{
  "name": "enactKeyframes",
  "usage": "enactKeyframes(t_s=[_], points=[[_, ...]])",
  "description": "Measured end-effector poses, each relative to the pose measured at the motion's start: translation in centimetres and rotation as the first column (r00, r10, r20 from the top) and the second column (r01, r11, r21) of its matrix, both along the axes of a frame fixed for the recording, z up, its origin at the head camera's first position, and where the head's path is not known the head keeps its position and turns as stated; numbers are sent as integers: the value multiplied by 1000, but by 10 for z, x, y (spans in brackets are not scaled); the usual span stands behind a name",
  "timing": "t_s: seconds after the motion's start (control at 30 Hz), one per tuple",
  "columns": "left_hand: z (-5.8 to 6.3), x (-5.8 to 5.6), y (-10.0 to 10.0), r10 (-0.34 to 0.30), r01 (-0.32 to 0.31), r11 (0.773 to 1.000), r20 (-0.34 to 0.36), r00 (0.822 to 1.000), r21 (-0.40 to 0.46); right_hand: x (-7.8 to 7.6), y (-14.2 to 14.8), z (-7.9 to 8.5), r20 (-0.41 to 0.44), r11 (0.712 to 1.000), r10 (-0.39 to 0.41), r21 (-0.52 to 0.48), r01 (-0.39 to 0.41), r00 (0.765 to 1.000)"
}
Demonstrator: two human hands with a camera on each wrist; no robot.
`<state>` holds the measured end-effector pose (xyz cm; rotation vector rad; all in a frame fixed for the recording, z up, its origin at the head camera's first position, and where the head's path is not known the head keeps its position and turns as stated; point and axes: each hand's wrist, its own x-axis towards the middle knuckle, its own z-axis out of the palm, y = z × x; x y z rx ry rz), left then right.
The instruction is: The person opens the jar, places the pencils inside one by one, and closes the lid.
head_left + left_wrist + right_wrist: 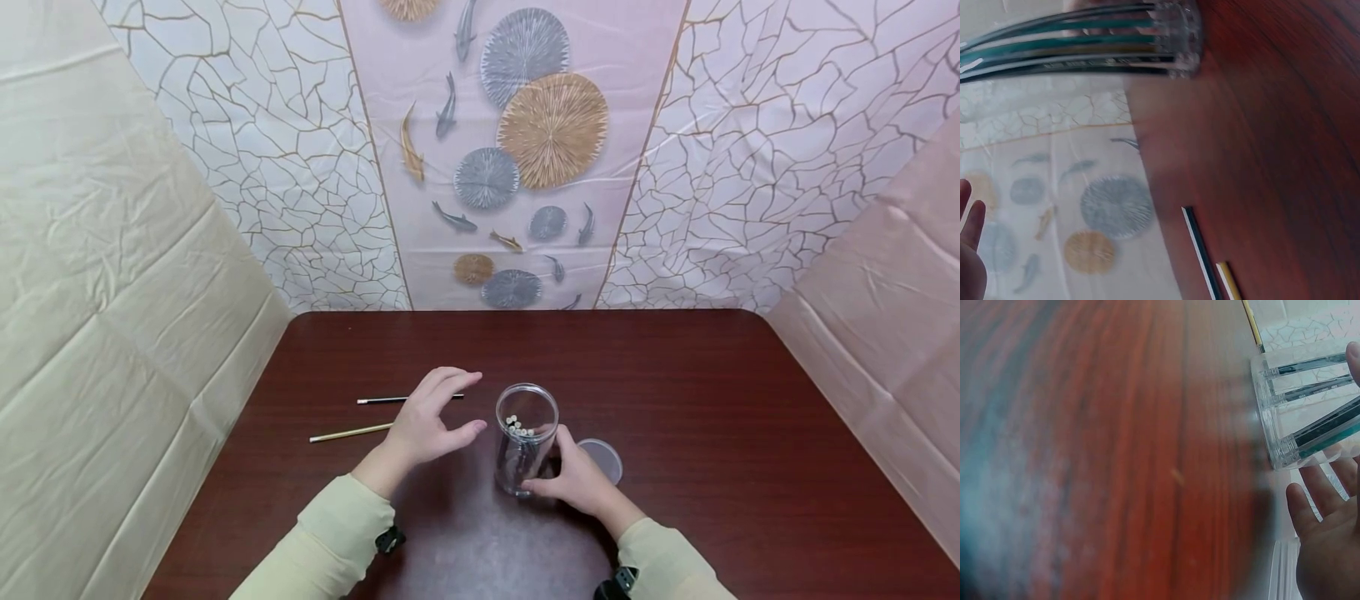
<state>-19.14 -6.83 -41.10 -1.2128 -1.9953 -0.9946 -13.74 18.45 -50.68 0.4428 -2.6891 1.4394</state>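
A tall clear jar (pixel 527 408) stands uncovered on the table, holding several dark and green pencils (pixel 1110 40) with pale ends up. My right hand (pixel 581 479) holds the jar from its right side, thumb at the front and fingers round the back. To the jar's left, my left hand (pixel 431 421) is raised with fingers spread and nothing in it. Beyond and beside that hand lie a black pencil (pixel 381 401) and a yellow pencil (pixel 348 434), each partly hidden by it.
A round, see-through lid (pixel 604 458) lies on the table just right of the jar, partly behind my right hand. The dark red-brown table (pixel 712 400) ends at a patterned backdrop (pixel 502 208), with pale cloth walls on both sides.
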Motion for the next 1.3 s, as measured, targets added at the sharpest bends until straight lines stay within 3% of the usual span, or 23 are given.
enactKeyframes(t_s=[0.2,0.43,0.77,1.3], points=[[-11,-7,-10,71,-68,996,56,996,-53,0,0,1,15,1000,-13,8,12,1000],[-22,-12,-23,173,-157,980,132,976,-125,0,1,0,24,1000,9,11,-9,1000],[-37,-24,-40,328,-266,928,233,916,-261,0,1,1,18,1000,-2,8,2,1000],[-63,-34,-70,418,-320,884,270,867,-342,0,1,0,9,999,-13,32,13,1000]])
